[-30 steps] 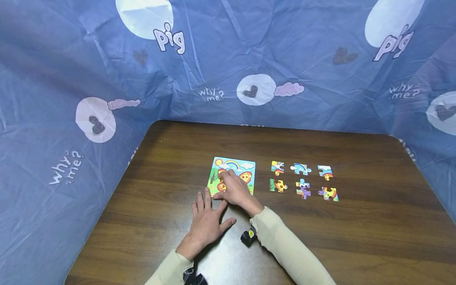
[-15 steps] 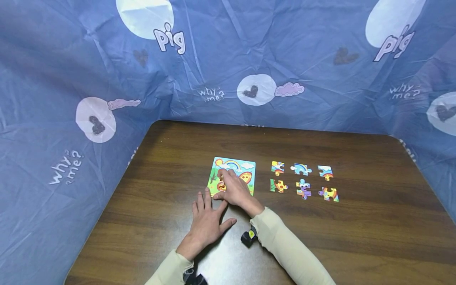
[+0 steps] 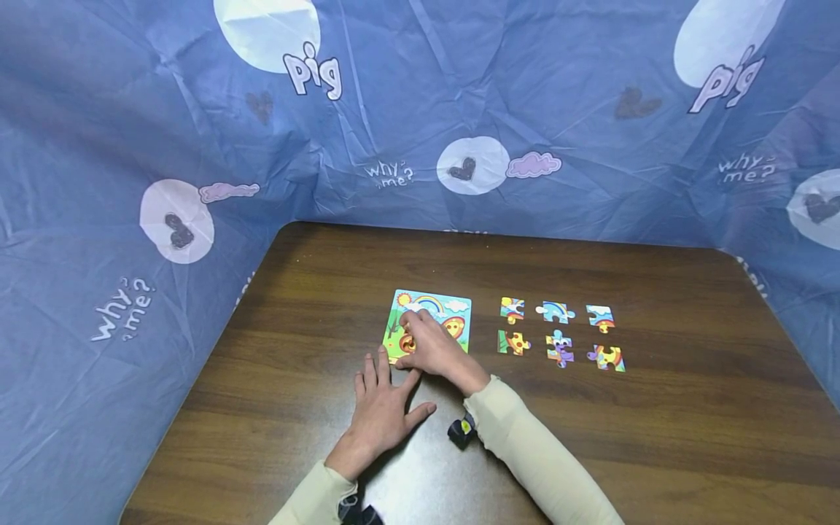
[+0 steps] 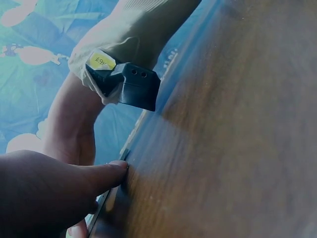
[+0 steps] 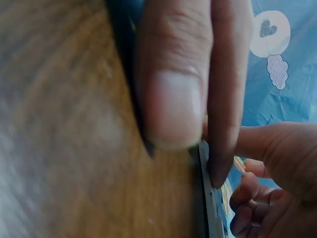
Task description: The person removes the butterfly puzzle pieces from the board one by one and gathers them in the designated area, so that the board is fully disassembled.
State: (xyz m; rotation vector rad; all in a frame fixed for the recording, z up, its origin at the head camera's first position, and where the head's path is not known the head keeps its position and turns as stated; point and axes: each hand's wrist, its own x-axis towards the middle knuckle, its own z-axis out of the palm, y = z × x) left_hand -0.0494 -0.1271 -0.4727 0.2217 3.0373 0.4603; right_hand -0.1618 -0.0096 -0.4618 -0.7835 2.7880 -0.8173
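Note:
A square picture puzzle board [image 3: 461,305] with a sun, a rainbow and a butterfly lies on the table. Over its lower middle my right hand [image 3: 436,350] bends its fingers down. In the right wrist view that hand's curled fingers hold a small colourful puzzle piece [image 5: 239,164], seen nearly edge-on just above the board; most of it is hidden. My left hand [image 3: 380,412] lies spread on the table at the board's near-left corner. Its fingertips touch or nearly touch the board's near edge, while its thumb points right.
Several loose jigsaw pieces lie in two rows right of the board, among them a rainbow piece [image 3: 555,312] and a purple piece [image 3: 559,348]. The brown wooden table [image 3: 695,379] ends against a blue printed cloth [image 3: 407,95] at the back and sides.
My right fingers have shifted slightly over the butterfly, and the right wrist has moved a touch to the right. My left hand, the board and the loose pieces have stayed in place.

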